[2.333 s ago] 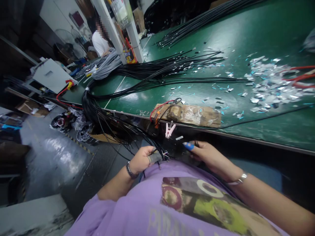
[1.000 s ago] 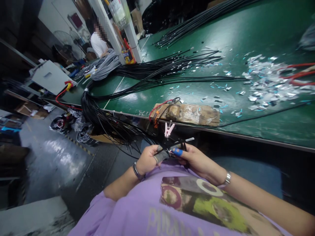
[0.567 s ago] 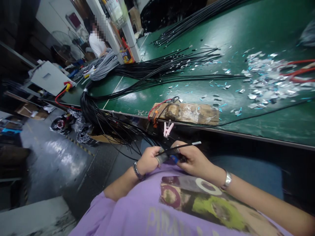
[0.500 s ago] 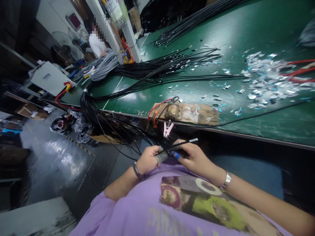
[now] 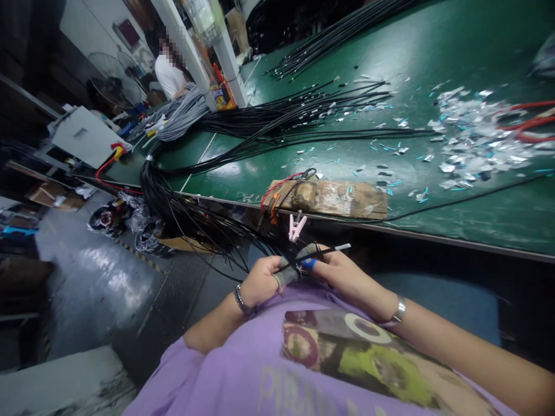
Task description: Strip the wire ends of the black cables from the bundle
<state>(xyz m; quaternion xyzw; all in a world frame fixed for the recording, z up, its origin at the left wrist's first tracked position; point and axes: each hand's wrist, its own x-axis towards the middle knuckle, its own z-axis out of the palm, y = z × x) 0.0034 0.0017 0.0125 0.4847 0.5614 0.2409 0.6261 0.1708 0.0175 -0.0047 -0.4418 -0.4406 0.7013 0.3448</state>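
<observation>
Fingers (image 5: 287, 277) of the left hand (image 5: 260, 283) pinch a black cable (image 5: 323, 253).
Its pale tip (image 5: 343, 247) points between two and three o'clock, above the right hand (image 5: 342, 274), whose grip I cannot tell; a pink clip (image 5: 297, 230) sits at twelve.

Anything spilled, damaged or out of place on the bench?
Yes. Shiny silver foil-like scraps and thin blue slivers lie loose across the green tabletop, thickest at the view's right, like waste. The brown, rectangular wooden board at the edge looks stained and worn. The pale-tipped black cable in the left hand shows nothing odd.
</observation>
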